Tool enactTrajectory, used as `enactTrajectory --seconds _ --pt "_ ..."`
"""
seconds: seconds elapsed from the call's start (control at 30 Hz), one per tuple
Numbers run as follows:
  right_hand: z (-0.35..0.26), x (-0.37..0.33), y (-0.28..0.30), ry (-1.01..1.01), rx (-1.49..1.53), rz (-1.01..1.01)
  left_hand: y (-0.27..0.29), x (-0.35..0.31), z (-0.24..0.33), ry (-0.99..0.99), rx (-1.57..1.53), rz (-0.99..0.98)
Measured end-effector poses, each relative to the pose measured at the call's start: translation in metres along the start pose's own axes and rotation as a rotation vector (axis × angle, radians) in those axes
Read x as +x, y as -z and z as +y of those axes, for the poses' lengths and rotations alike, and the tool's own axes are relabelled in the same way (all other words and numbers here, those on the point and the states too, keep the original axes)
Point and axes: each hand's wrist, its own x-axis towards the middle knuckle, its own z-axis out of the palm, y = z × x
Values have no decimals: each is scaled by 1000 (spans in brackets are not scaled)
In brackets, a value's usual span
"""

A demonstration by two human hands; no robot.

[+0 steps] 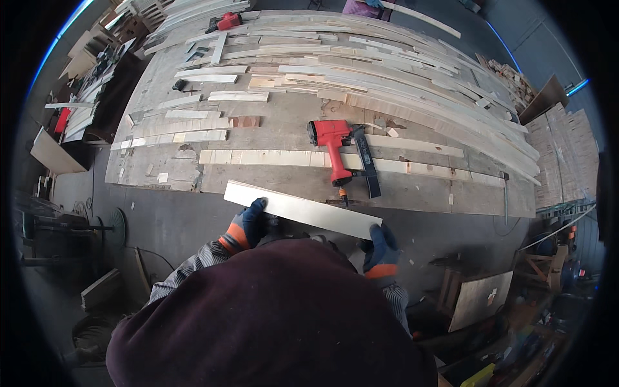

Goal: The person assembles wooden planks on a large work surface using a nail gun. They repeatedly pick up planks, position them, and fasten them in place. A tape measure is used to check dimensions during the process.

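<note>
I hold a pale wooden strip (300, 209) level in front of my chest, just short of the workbench's near edge. My left hand (248, 224), in a dark blue glove with an orange cuff, grips the strip near its left end. Gloved the same way, my right hand (382, 245) grips its right end. A red nail gun (335, 143) with a black magazine lies on the wooden workbench (271, 180) right beyond the strip.
Many long pale wood strips (387, 71) lie in rows across the bench. A second red tool (227, 22) sits at the far edge. Boards and scrap stand on the floor at left (55, 153) and at lower right (480, 298). Stacked sheets sit at right (570, 155).
</note>
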Motion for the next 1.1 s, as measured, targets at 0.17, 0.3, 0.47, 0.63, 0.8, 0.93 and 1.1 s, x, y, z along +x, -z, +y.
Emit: enactTrajectory --seconds 0.17,0.3,0.47,0.63,0.8,0.93,1.1 --pt "16 13 -24 -74 -95 -90 25 -3 8 -68 14 133" --pt "29 52 -45 -127 -237 -161 61 5 9 -107 16 266" --pt "98 182 -59 285 -625 -228 158 50 -4 32 -266 257" --pt "68 248 -152 234 -1662 -57 155 63 42 -35 -59 481" --pt "116 309 -179 -33 -1759 -7 168 63 76 -73 -129 540" --pt "126 333 -182 -76 -1831 30 213 69 73 -4 -196 431" --pt "144 355 -149 80 -1691 -49 203 71 60 -141 -128 513"
